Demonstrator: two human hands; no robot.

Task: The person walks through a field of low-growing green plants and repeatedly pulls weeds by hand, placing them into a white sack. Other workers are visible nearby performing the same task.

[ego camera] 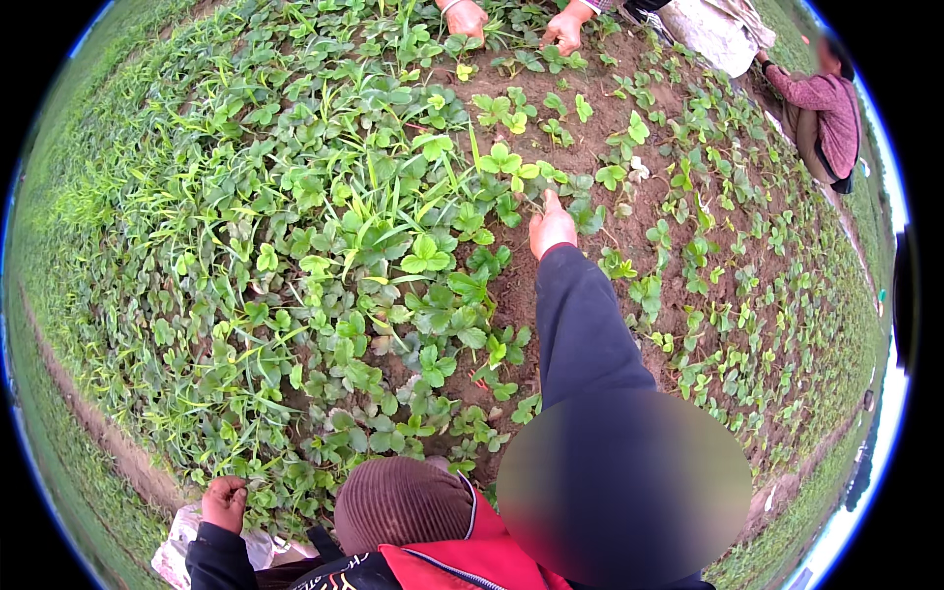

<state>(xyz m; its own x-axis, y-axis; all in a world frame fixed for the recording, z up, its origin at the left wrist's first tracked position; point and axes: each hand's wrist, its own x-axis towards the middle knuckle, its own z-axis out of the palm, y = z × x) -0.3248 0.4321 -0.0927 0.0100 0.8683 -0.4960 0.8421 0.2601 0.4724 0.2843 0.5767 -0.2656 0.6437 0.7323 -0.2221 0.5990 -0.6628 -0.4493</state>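
Observation:
My right hand (551, 223) reaches out in a dark sleeve, among strawberry plants (509, 164) at the middle of the bed. Its fingers point down into the leaves; whether they grip a stem cannot be told. At the lower left, my left hand (225, 504) is near the bed's edge with its fingertips pinched together, beside a whitish plastic sack (177, 542). What lies between those fingertips is too small to tell. Grass blades (383, 210) grow thickly among the strawberry leaves on the left, while brown soil (575, 147) shows more on the right.
Another person's two hands (466, 20) (563, 31) work in the plants at the top. A crouching person in a pink top (826, 110) is at the upper right, near a pale sack (712, 33). A dirt furrow (110, 442) runs along the lower left. My knee in ribbed brown cloth (405, 505) is close below.

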